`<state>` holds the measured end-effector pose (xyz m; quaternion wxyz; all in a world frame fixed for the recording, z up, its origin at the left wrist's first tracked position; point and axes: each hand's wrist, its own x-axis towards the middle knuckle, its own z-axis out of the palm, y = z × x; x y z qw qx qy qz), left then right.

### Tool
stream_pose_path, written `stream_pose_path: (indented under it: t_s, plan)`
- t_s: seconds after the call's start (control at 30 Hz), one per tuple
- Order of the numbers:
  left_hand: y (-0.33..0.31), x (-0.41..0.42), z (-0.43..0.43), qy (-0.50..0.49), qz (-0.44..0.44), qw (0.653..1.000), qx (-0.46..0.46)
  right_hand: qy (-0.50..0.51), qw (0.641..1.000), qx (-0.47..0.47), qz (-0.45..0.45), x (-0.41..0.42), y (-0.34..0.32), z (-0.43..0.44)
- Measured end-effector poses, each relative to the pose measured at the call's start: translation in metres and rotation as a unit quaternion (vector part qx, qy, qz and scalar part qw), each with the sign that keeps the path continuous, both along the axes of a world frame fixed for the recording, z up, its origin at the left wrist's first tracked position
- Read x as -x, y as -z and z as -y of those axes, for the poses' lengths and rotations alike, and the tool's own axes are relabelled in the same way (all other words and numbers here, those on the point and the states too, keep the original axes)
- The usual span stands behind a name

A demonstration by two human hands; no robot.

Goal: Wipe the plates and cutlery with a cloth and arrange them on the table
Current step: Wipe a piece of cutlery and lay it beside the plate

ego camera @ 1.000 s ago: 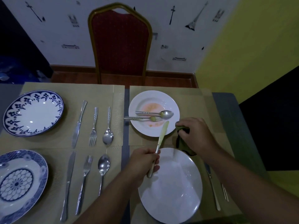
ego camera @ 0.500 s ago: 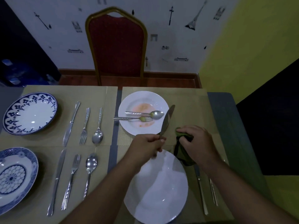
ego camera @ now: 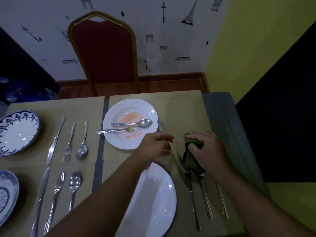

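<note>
My left hand [ego camera: 154,145] grips a table knife [ego camera: 179,159], which is blurred by motion. Its blade slants down to the right and reaches the green cloth [ego camera: 191,161] bunched in my right hand [ego camera: 206,150]. Both hands hover between two white plates. The far plate [ego camera: 112,134] carries an orange smear, a spoon [ego camera: 144,123] and a fork [ego camera: 123,130] with a bit of food on it. The near plate [ego camera: 153,211] looks clean. To its right lie a knife [ego camera: 194,206] and two more pieces of cutlery [ego camera: 207,200].
On the left placemats sit two blue-patterned plates [ego camera: 17,132], each with a knife, fork and spoon [ego camera: 68,141] beside it. A red chair with a gold frame [ego camera: 104,52] stands at the far side of the table. The table's right edge [ego camera: 227,127] is close to my right hand.
The knife has swung in my left hand: its blade pointed up and away, and now it slants down to the cloth. My right hand has stayed where it was, holding the cloth.
</note>
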<state>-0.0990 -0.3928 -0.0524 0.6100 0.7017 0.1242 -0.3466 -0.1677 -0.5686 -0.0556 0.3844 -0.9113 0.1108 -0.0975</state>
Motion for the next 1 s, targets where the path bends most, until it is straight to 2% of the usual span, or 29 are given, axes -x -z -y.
stream_pose_path:
  t_s: [0.1,0.27,0.53,0.67,0.83,0.87,0.93,1.0]
  plan:
    - [0.010,-0.016,0.022,0.013,0.023,1.000,-0.002,0.004,1.000,0.005,-0.014,-0.004,0.007,0.011]
    - [0.039,-0.042,0.050,0.084,0.134,0.979,-0.130,0.010,0.999,-0.003,-0.039,-0.014,0.018,0.029]
    - [0.077,-0.059,0.077,0.075,0.104,0.967,-0.220,0.002,0.998,-0.011,-0.066,-0.026,0.037,0.041]
    - [0.090,-0.057,0.076,0.097,0.149,0.940,-0.292,-0.006,0.997,-0.009,-0.080,-0.031,0.049,0.042]
    - [0.091,-0.048,0.063,0.171,0.297,0.887,-0.310,-0.007,0.996,-0.006,-0.087,-0.037,0.055,0.043]
    - [0.091,-0.044,0.059,0.203,0.348,0.864,-0.302,-0.009,0.996,-0.006,-0.090,-0.037,0.056,0.042]
    - [0.092,-0.033,0.048,0.306,0.432,0.794,-0.298,-0.016,0.996,-0.002,-0.092,-0.038,0.056,0.042]
    - [0.097,-0.021,0.038,0.403,0.456,0.729,-0.314,-0.027,0.995,0.010,-0.091,-0.038,0.056,0.043]
